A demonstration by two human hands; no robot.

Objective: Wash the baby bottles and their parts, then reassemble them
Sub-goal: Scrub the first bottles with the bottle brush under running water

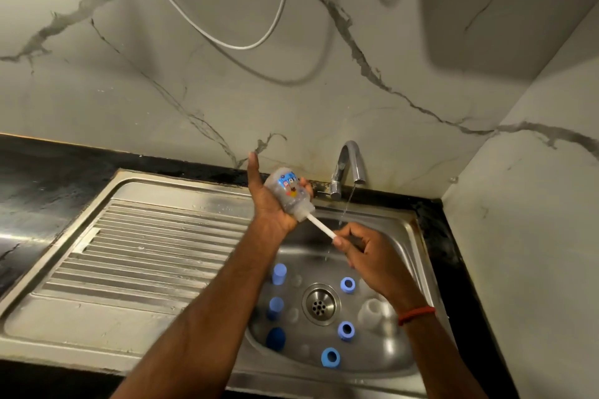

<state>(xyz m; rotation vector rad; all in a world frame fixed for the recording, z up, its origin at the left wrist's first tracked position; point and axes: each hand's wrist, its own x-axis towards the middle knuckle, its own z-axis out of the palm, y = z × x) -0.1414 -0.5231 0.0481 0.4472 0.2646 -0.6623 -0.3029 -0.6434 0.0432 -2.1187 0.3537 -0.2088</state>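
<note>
Two bare forearms reach up from the bottom edge over a steel sink (418, 236). The left hand (270, 207) grips a clear baby bottle (289, 193) with coloured prints, held above the far rim of the basin and tilted so its mouth points down to the right; the fingers curl round its far side while the thumb sticks straight up, clear of it. A white brush handle (319, 226) runs out of the bottle's mouth, and the right hand (364, 253) pinches its outer end between thumb and curled fingertips. A red thread band (416, 315) circles the right wrist. Behind the hands a chrome tap (350, 162) lets a thin stream of water fall into the basin. On the basin floor, around the drain (321, 304), lie three blue screw rings (347, 284), two pale blue caps (279, 273), a darker blue cap (276, 338) and what looks like a second clear bottle (372, 312) beside the right forearm; faint clear pieces between them are too blurred to name. A ribbed drainboard (146, 253) lies left of the basin, set in a black counter (48, 172)
</note>
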